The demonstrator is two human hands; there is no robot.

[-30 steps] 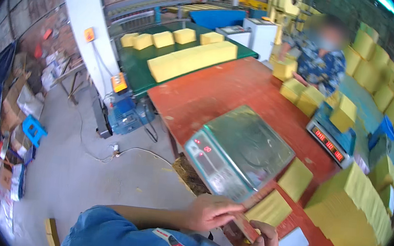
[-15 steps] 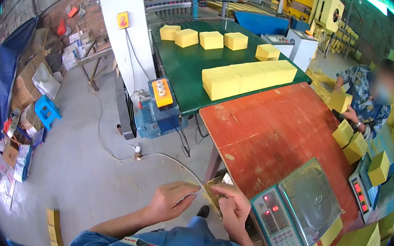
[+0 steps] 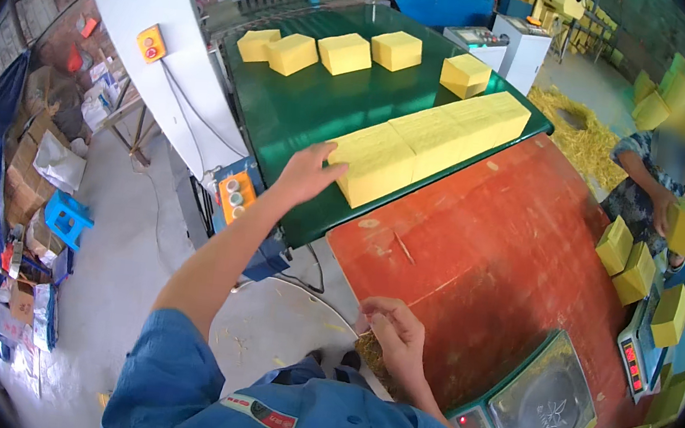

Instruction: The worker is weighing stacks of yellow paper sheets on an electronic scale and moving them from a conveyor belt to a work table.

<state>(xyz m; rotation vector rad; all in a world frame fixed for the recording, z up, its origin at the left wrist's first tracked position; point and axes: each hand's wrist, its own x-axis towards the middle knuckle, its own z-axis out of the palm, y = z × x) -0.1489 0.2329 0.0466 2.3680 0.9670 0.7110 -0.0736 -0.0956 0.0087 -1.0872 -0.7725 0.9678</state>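
A row of yellow blocks (image 3: 422, 143), set end to end, lies along the near edge of a green table (image 3: 286, 119). My left hand (image 3: 311, 172) reaches out to the row's near left end and touches the end block, thumb and fingers apart. Low over the near corner of a red-brown tabletop (image 3: 471, 271) is my right hand (image 3: 396, 334), its fingers curled in toward the thumb. Whether anything is inside those fingers is hidden. To its right a digital scale (image 3: 548, 411) with a metal pan stands on the red-brown top.
Several separate yellow blocks (image 3: 345, 54) sit farther back on the green table. A white post (image 3: 147, 39) and an orange button box (image 3: 236, 195) stand at its left. At right a co-worker (image 3: 668, 175) holds a yellow block beside a second scale (image 3: 635, 353).
My left hand has gone from in front of my body forward to the row's end. My right hand remains low and curled. The view has shifted, and the co-worker's block has moved.
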